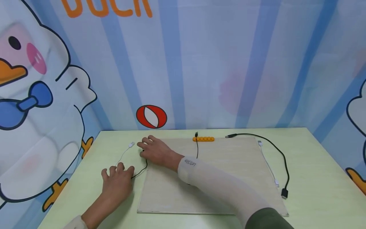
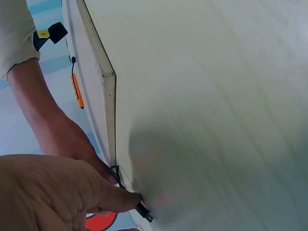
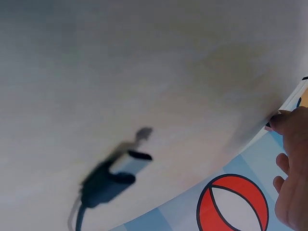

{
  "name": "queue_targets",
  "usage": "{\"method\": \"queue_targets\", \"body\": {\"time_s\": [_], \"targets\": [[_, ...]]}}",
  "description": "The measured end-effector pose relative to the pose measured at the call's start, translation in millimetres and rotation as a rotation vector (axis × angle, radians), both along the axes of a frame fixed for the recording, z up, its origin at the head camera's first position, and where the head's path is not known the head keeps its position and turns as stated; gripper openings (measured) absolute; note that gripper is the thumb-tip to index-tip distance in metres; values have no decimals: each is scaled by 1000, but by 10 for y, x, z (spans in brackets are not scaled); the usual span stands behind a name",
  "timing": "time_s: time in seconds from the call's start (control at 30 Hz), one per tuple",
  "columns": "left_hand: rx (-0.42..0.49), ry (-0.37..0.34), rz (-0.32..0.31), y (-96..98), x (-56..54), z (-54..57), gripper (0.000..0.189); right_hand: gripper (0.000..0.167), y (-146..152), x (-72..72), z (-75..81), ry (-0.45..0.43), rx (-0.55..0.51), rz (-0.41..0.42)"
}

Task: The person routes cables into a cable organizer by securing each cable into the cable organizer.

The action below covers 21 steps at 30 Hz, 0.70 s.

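A thin black cable (image 1: 140, 172) runs between the two hands at the left edge of the beige board (image 1: 168, 190). My left hand (image 1: 118, 183) is over the table left of the board. In the left wrist view it pinches the cable near its black plug (image 2: 144, 211). My right hand (image 1: 155, 151) is by the board's far left corner. In the right wrist view its fingertips pinch a small dark piece (image 3: 270, 125), mostly hidden. A short white cable (image 1: 124, 154) lies just beyond the left hand.
An orange cable holder (image 1: 207, 139) sits at the board's back edge, with another black cable (image 1: 197, 146) at it. On the right are a thick black cable (image 1: 281, 152) and a white cable (image 1: 268, 165). A printed cloth (image 1: 200, 63) hangs behind the table.
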<state>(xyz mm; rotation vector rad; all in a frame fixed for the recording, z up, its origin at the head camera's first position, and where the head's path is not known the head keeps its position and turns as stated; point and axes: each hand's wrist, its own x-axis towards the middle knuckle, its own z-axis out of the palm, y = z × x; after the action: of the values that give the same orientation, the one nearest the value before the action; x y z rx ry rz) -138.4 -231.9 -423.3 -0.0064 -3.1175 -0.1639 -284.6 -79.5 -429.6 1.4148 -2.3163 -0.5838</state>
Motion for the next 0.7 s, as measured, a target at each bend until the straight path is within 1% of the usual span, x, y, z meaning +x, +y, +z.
{"method": "queue_targets", "body": {"time_s": [0.17,0.27,0.4,0.5,0.6,0.7], "targets": [[-4,-3,2,-37,0,-9,20,32,-41,9,39,-2,-25,-22],[-3,-16,6,-42,4,-15,20,32,-74,-14,48,-79,-50,-66],[-9,-19,9,-30,9,-33,23,28,-112,-89,72,-242,-130,-163],[-16,-21,16,4,4,-31,26,26,-103,-147,78,-334,-190,-209],[-21,-20,26,28,-3,-22,27,25,-84,-180,75,-383,-215,-225],[-25,-9,27,27,-9,-14,25,24,-75,-196,87,-396,-212,-223]]}}
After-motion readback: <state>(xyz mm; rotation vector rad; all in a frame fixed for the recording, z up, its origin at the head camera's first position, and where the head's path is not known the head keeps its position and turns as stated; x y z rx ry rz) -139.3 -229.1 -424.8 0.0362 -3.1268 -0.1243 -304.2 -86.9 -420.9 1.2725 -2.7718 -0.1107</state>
